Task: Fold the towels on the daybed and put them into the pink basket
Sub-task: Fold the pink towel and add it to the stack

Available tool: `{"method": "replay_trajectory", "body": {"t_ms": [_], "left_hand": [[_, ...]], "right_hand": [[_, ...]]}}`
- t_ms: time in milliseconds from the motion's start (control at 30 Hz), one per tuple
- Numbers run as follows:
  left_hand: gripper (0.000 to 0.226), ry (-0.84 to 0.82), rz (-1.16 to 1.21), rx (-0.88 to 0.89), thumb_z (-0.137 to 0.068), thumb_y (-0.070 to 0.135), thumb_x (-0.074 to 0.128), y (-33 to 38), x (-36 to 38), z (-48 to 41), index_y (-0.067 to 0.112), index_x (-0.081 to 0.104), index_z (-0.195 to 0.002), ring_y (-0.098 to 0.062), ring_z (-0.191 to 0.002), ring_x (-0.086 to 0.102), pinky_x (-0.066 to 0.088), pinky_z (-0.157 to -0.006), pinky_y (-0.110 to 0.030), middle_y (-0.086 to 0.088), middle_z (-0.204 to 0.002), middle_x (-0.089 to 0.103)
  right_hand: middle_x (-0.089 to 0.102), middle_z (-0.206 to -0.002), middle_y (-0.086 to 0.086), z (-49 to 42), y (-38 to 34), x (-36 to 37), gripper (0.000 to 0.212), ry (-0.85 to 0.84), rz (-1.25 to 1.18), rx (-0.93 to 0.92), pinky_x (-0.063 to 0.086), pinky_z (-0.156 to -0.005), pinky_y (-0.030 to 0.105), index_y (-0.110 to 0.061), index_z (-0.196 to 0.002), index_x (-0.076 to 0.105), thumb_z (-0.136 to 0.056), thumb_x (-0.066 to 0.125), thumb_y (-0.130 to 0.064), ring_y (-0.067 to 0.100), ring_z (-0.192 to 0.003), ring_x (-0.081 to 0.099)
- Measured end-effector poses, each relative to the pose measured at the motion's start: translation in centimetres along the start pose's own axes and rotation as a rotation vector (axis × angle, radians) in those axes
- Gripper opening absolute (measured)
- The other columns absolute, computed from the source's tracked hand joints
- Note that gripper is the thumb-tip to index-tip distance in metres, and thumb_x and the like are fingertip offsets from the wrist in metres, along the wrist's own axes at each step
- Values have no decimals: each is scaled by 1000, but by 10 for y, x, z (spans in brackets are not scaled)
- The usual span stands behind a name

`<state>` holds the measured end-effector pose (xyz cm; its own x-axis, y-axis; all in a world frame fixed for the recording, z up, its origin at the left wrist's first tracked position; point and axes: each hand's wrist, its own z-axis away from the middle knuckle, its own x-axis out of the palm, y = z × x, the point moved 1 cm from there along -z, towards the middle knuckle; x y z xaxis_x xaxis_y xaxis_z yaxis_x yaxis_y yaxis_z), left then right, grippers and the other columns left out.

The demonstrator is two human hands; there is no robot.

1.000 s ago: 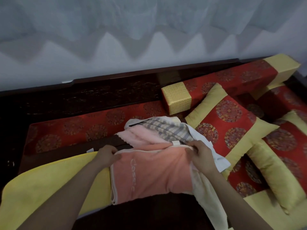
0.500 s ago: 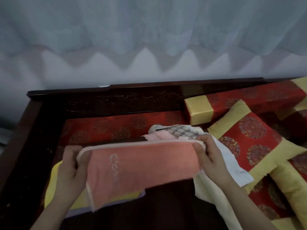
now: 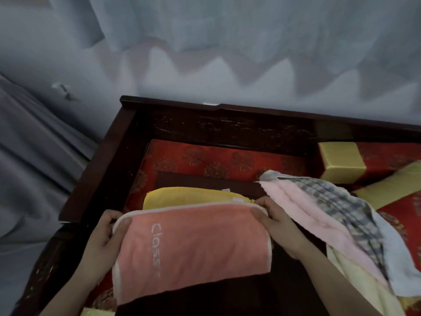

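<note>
On the daybed [image 3: 223, 133], we hold one folded coral towel [image 3: 193, 249], its top corners pinched by left hand [image 3: 102, 238] and right hand [image 3: 275, 226]; a yellow towel [image 3: 189, 197] lies just behind, an unfolded heap [image 3: 319, 215] waits at right, no basket in view.

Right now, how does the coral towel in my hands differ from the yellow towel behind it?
The coral towel is held up at its top corners by the left hand and right hand; the yellow towel lies on the daybed. The coral towel shows white lettering and pale edging; the yellow towel looks plain. Both are solid-coloured.
</note>
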<state>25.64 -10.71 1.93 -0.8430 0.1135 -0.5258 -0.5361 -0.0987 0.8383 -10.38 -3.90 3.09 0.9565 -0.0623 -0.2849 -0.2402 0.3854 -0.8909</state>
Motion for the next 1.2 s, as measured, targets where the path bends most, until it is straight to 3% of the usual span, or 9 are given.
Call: {"method": "replay_trajectory", "body": {"t_ms": [167, 300, 367, 567, 667, 800, 1000, 1100, 1200], "left_hand": [[16, -21, 27, -66, -91, 30, 56, -17, 30, -59, 14, 54, -90, -25, -71, 61, 47, -62, -35, -11, -78, 61], [42, -49, 286, -451, -78, 51, 67, -36, 53, -95, 11, 58, -86, -22, -72, 58, 48, -67, -33, -6, -80, 60], [51, -102, 313, -556, -70, 53, 74, -41, 57, -96, 10, 62, -93, -24, -81, 63, 54, -74, -39, -7, -86, 65], [18, 28, -148, -208, -87, 21, 63, -49, 52, -71, 11, 55, -100, -31, -93, 62, 47, -79, -39, -6, -93, 62], [14, 65, -220, -146, -90, 16, 59, -52, 47, -71, 7, 54, -99, -36, -89, 61, 43, -74, -37, -8, -87, 61], [22, 52, -341, -183, -88, 18, 61, -35, 46, -78, 4, 54, -104, -43, -92, 61, 45, -77, -43, -20, -94, 66], [29, 102, -452, 102, -84, 10, 64, 36, 60, -74, 3, 56, -111, -39, -94, 59, 47, -79, -43, -19, -104, 63], [19, 5, -266, 136, -84, 3, 63, 87, 113, -59, 5, 58, -103, -29, -82, 59, 39, -71, -5, -8, -93, 63], [14, -126, -103, 131, -86, 6, 63, 117, 176, -33, 8, 59, -100, -18, -80, 58, 35, -62, 4, -1, -87, 62]], "right_hand": [[60, -76, 3, -53, 22, 17, 9, 179, 75, 88, 46, -52, 28, -16, -89, 54, -92, 55, -25, 14, -70, 56], [61, -88, -3, -75, 50, 24, 23, 370, -24, 287, 45, -73, 30, -16, -96, 57, -83, 67, -33, 20, -89, 59], [63, -91, -1, -69, 54, 22, 33, 364, -145, 385, 45, -68, 27, -15, -97, 60, -77, 73, -37, 15, -84, 59], [45, -60, -2, -30, 72, 35, 35, 296, -66, 328, 36, -59, 31, -17, -60, 44, -85, 68, -24, 15, -63, 45], [54, -73, -1, -26, 80, 64, 21, 315, 166, 279, 39, -66, 35, -18, -85, 46, -94, 51, -36, 25, -79, 57], [63, -112, 18, -21, 72, 70, 49, 179, 481, 354, 45, -82, 41, -15, -131, 37, -97, 33, -49, 38, -105, 59], [66, -86, 3, -3, 66, -55, 31, 375, 591, 258, 50, -76, 36, -23, -88, 55, -93, 40, -50, 26, -85, 62], [63, -100, 8, -9, 82, -145, 22, 599, 736, 242, 46, -81, 39, -18, -99, 58, -90, 49, -37, 29, -96, 58], [48, -127, 12, -15, 108, -206, 44, 721, 975, 425, 34, -95, 52, -12, -122, 49, -89, 49, -41, 32, -120, 39]]}}
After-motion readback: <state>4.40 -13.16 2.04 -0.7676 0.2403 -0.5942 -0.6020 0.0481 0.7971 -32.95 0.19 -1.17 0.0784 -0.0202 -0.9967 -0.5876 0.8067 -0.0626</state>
